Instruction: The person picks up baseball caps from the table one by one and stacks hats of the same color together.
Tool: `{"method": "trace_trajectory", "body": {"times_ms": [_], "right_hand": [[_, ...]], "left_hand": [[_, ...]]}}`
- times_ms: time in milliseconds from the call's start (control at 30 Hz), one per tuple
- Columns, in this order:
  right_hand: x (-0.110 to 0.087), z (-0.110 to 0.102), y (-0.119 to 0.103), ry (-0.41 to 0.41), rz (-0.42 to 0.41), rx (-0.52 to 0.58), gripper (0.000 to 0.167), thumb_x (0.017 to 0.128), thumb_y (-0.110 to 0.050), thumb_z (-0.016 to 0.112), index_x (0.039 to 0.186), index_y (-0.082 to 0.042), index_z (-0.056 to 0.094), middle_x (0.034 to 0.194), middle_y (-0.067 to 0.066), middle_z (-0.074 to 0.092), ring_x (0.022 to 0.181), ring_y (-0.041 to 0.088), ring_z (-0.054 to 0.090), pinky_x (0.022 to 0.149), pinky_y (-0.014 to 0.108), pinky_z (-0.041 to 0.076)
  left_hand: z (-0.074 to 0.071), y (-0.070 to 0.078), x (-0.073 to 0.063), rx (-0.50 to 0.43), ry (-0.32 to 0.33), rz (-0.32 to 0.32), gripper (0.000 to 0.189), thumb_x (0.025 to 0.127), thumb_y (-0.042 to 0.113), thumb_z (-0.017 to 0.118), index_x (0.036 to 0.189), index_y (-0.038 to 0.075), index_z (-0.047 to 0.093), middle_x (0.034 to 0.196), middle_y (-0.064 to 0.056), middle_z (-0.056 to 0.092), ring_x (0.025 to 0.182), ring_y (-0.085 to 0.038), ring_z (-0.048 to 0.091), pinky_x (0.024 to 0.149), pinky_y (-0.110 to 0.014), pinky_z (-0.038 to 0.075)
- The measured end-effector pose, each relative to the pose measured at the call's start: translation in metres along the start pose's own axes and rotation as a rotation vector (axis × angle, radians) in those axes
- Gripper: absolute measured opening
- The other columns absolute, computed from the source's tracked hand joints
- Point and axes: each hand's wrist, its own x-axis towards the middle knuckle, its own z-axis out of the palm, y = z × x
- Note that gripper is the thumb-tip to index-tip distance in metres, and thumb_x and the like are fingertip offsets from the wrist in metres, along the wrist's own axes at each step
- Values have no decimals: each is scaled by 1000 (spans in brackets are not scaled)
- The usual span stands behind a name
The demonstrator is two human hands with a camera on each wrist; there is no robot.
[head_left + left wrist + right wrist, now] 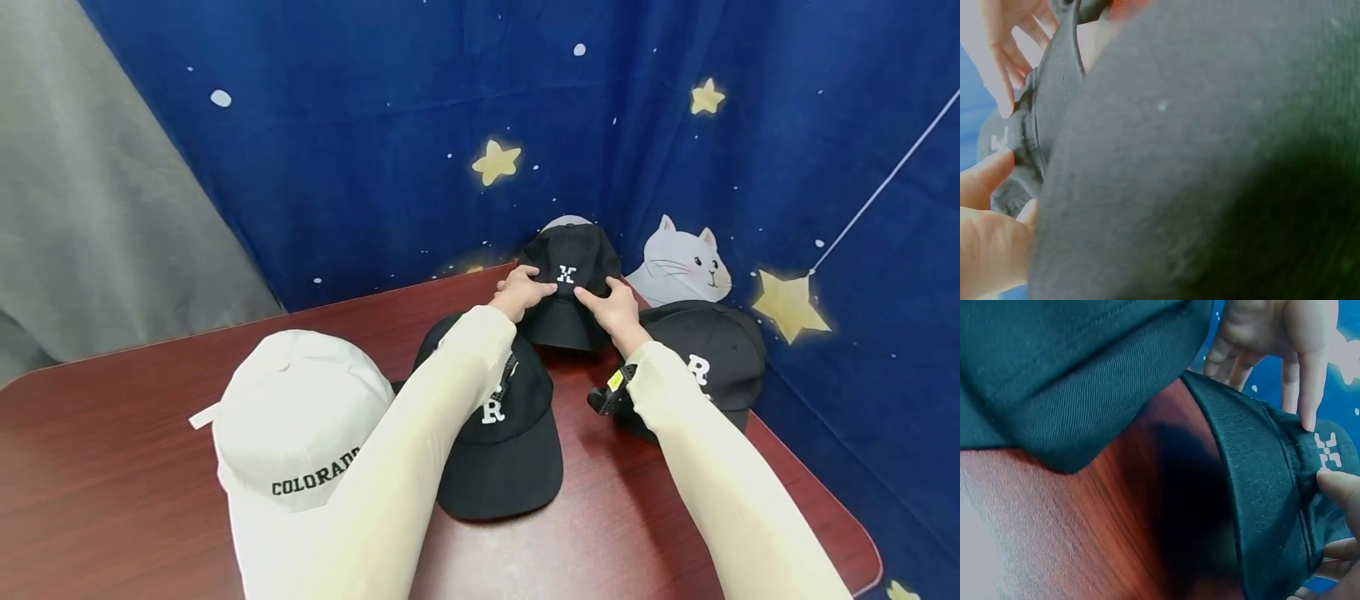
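Note:
A black baseball cap [567, 250] with a small white emblem stands near the table's far edge, its brim facing me. My left hand [522, 292] grips its left side, thumb laid on the front beside the emblem. On the opposite side my right hand [615, 312] holds it in the same way. The right wrist view shows the cap's brim [1250, 456], with the right thumb [1338, 484] near the emblem. In the left wrist view, another dark cap surface [1210, 125] blocks most of the picture.
A black cap with a white R [502, 479] lies under my left forearm. Another black R cap [705, 342] is beside my right wrist. A white COLORADO cap [292, 417] sits left on the reddish-brown table [112, 467]. Behind hangs a blue starry curtain [360, 150].

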Motion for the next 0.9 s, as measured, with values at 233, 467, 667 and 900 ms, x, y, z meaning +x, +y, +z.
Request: {"method": "trace_trajectory", "body": {"times_ms": [233,467,667,900], "right_hand": [[-6,-1,-8,79,-91,31,68,87,-26,61,139,6,32,142,23,32,130,34,28,105,40,22],[-15,-4,-21,134,-196,46,61,86,-23,63,135,6,40,144,23,28,133,32,24,107,38,18],[-25,-2,-34,129,-232,84,56,86,-22,63,133,3,45,145,19,26,134,30,22,107,39,18],[-39,2,-51,157,-289,80,53,85,-22,65,130,2,49,145,18,29,133,31,25,106,40,20]], "left_hand": [[-19,16,-35,-28,47,-3,47,84,31,67,129,25,52,131,-9,40,116,-31,33,90,-37,36],[-32,21,-47,-56,117,77,48,84,27,68,129,22,53,132,-5,44,116,-32,33,92,-38,33],[-47,22,-64,-85,172,78,47,83,28,68,128,23,54,131,-6,44,115,-30,33,91,-38,35],[-63,18,-82,-122,219,92,48,83,28,68,128,23,54,132,-9,40,116,-29,32,92,-36,35]]}}
